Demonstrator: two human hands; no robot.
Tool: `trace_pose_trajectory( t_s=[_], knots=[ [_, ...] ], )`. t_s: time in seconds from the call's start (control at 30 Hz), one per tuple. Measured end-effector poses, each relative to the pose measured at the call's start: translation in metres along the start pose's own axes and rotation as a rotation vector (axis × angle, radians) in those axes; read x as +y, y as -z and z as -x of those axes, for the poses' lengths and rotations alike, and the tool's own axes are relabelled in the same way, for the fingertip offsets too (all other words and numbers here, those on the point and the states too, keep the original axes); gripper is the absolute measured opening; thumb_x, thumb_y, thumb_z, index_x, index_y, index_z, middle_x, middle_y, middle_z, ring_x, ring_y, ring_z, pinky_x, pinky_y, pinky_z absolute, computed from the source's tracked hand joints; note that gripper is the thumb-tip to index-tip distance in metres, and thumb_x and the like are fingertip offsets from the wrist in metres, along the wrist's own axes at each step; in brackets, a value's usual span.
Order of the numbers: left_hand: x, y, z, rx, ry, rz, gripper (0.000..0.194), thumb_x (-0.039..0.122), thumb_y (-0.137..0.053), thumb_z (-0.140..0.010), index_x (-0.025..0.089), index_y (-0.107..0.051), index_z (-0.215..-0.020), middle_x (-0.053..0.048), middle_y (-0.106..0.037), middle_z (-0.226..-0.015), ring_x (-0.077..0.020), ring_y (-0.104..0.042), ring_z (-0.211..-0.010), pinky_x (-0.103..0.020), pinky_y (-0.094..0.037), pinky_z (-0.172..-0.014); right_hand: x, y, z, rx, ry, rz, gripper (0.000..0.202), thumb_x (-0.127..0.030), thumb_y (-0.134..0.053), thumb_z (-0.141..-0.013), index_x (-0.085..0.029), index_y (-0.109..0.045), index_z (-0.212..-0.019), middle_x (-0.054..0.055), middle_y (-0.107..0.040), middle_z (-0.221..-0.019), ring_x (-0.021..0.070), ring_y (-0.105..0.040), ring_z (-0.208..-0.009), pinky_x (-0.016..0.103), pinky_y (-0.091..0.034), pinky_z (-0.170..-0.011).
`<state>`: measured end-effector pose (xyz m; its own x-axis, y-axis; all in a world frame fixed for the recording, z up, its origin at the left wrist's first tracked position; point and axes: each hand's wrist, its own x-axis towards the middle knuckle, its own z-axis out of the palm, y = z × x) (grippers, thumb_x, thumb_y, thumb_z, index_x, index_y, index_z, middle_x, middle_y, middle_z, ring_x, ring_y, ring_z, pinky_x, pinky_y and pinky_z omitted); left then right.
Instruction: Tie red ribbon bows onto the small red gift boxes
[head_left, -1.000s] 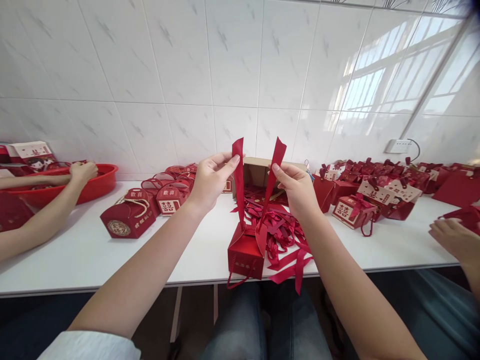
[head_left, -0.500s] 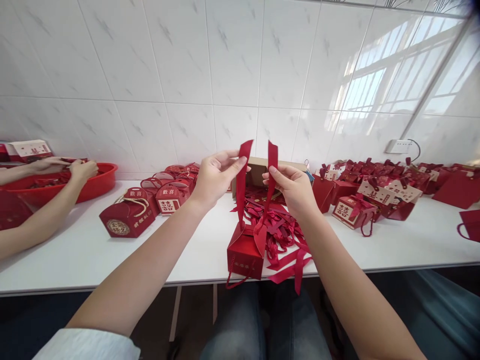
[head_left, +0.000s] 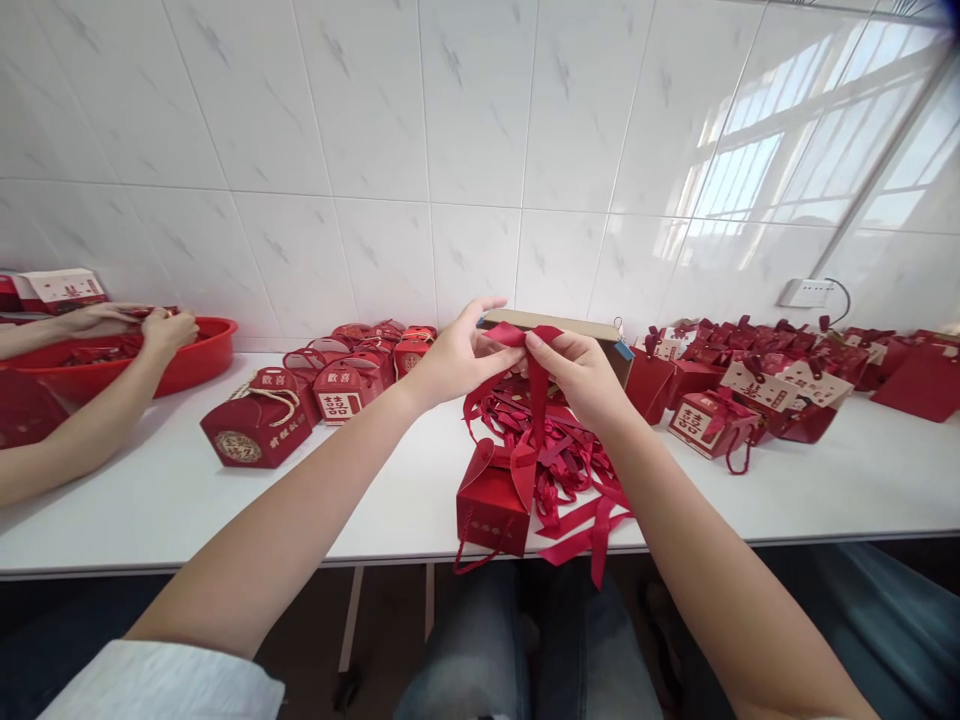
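My right hand [head_left: 574, 375] has the red ribbon [head_left: 538, 395] pinched between thumb and fingers. My left hand [head_left: 461, 360] is half spread, ribbon crossing at its fingers; can't tell if it's really gripped. The ribbon is flat, wide, soft, satiny, crossing itself between my hands.

Below them, the red box [head_left: 493, 512] stands upright at the table's near edge: smooth stiff card, curved flaps on top, faint gold print on the front, twisted cord handle [head_left: 480, 566] drooping over the edge.

Status, my read: box folded up, flaps in, ribbon fitted at the top. No finished knot visible, so the tying looks outstanding.

Just behind: loose ribbon pile [head_left: 574, 450], tangled and glossy, then an open brown carton [head_left: 574, 330]. Left: made-up boxes [head_left: 345, 385], rounded tops. Right: boxes with bows [head_left: 709, 425]. Far left: a co-worker's hands [head_left: 169, 328] above a red plastic basin [head_left: 216, 352].
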<state>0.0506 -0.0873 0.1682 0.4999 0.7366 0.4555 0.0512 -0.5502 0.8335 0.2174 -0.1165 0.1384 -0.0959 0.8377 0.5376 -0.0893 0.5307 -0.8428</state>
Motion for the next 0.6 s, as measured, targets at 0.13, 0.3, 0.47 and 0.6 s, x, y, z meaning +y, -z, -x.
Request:
trace_pose_trajectory(
  t_s=[0.13,0.3,0.47,0.6],
  knots=[
    [-0.008,0.007,0.002,-0.070,0.176,0.362,0.042,0.010,-0.061,-0.078,0.013,-0.047,-0.117,-0.002,-0.067,-0.076,-0.0148,-0.066,-0.068,-0.031,-0.051,-0.072,0.005,0.010,0.004,-0.080,0.176,0.209,0.022,-0.037,-0.056,-0.088,-0.021,-0.070,-0.093,0.003,-0.070,-0.081,0.0171,-0.065,-0.077,0.033,-0.054,-0.073],
    [-0.011,0.009,0.003,-0.009,0.384,0.538,0.018,0.009,-0.053,-0.082,0.013,-0.057,-0.100,-0.002,-0.063,-0.065,-0.0143,-0.065,-0.062,-0.027,-0.052,-0.062,0.013,0.024,0.008,-0.172,0.631,0.831,0.023,-0.019,-0.050,-0.091,-0.025,-0.071,-0.098,0.004,-0.070,-0.093,0.0199,-0.057,-0.090,0.037,-0.050,-0.080],
    [-0.013,0.006,0.005,-0.060,0.432,0.552,0.021,0.026,-0.045,-0.091,0.015,-0.060,-0.100,-0.005,-0.066,-0.068,-0.0152,-0.065,-0.063,-0.027,-0.051,-0.061,0.017,0.028,0.009,-0.138,0.760,0.987,0.027,-0.013,-0.047,-0.091,-0.022,-0.070,-0.101,0.005,-0.071,-0.094,0.0207,-0.055,-0.091,0.036,-0.050,-0.079],
    [-0.019,0.002,0.009,-0.074,0.296,0.476,0.028,0.033,-0.042,-0.092,0.015,-0.062,-0.104,-0.004,-0.066,-0.072,-0.0154,-0.064,-0.071,-0.027,-0.051,-0.069,0.023,0.027,0.009,-0.093,0.750,1.019,0.027,-0.012,-0.047,-0.090,-0.022,-0.070,-0.101,0.005,-0.071,-0.091,0.0210,-0.057,-0.089,0.039,-0.049,-0.081]
  ],
)
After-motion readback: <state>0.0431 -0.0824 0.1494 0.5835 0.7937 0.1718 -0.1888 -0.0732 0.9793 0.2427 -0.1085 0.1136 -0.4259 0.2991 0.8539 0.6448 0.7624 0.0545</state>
